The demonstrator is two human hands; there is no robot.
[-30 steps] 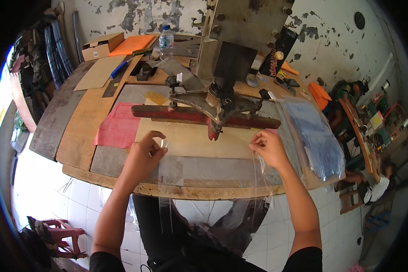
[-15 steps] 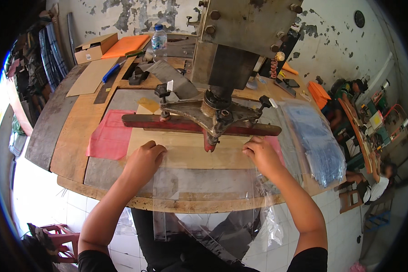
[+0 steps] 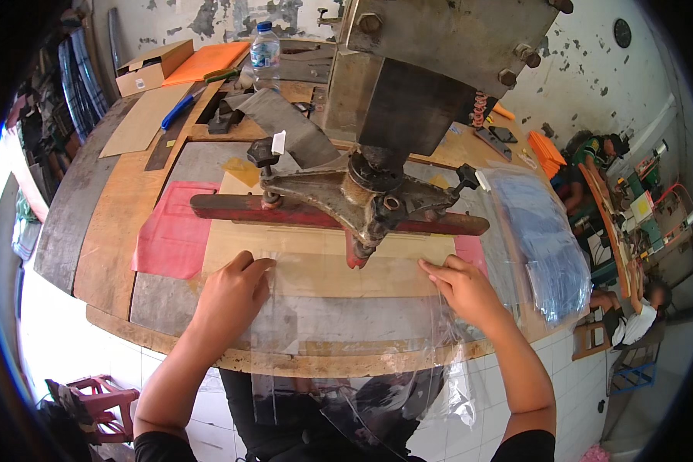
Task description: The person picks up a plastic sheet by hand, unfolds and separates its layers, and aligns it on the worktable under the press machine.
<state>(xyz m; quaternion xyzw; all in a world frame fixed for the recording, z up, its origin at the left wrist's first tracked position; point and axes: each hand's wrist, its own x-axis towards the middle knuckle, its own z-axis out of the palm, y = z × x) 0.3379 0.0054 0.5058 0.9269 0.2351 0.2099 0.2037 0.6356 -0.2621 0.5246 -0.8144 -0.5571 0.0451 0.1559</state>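
Observation:
Between my two hands a clear plastic sheet [image 3: 354,327] is stretched, its near part hanging over the table's front edge toward my lap. My left hand [image 3: 235,296] pinches its far left corner. The far right corner is between the thumb and fingers of my right hand [image 3: 466,289]. The sheet's far edge lies over a tan board [image 3: 323,242], just in front of a red-sided bar [image 3: 300,218] on a heavy metal press [image 3: 373,181]. Red sheeting [image 3: 173,231] shows at the board's left end and a smaller piece at its right.
At right lies a stack of clear bluish plastic sheets [image 3: 543,239]. A water bottle [image 3: 265,54], a cardboard box [image 3: 154,68], orange sheets [image 3: 206,65] and a blue-handled cutter [image 3: 179,110] are at the back left. Two people sit at the far right; a red stool [image 3: 104,408] stands lower left.
Both hands have come slightly toward me and apart with the sheet, and their fingers are straighter. The view has shifted a little closer to the press.

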